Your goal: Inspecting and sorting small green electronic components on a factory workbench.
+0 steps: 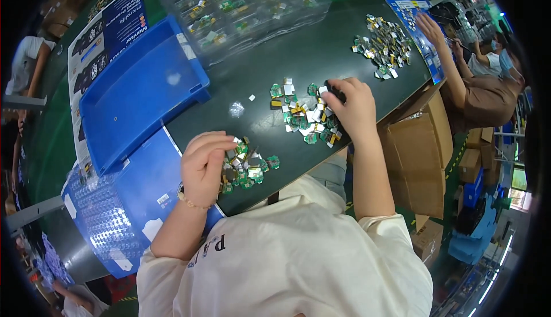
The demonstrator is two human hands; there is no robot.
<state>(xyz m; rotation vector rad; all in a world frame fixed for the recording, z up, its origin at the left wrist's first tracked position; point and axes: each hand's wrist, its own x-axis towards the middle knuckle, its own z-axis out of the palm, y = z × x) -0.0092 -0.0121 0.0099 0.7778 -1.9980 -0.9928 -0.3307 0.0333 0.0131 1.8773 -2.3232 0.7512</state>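
My left hand (201, 165) has its fingers stretched out at the edge of a small pile of green circuit boards (251, 170) with white and silver parts. A bit of white shows by its fingertips; I see nothing firmly held there. My right hand (357, 109) reaches over the right side of a second pile of circuit boards (298, 116), which have white and yellow tabs. Its thumb and forefinger close round a small white-faced piece (323, 90), apparently one of these boards. Both piles lie loose on the dark green table (252, 73).
A blue tray (143, 96) stands at the left, beside blue printed card and clear bubbled plastic (103, 216). Clear compartment trays (247, 7) with boards lie at the back. Farther right are another board pile (385, 46) and a co-worker's hand (430, 30). Cardboard boxes (416, 162) stand below.
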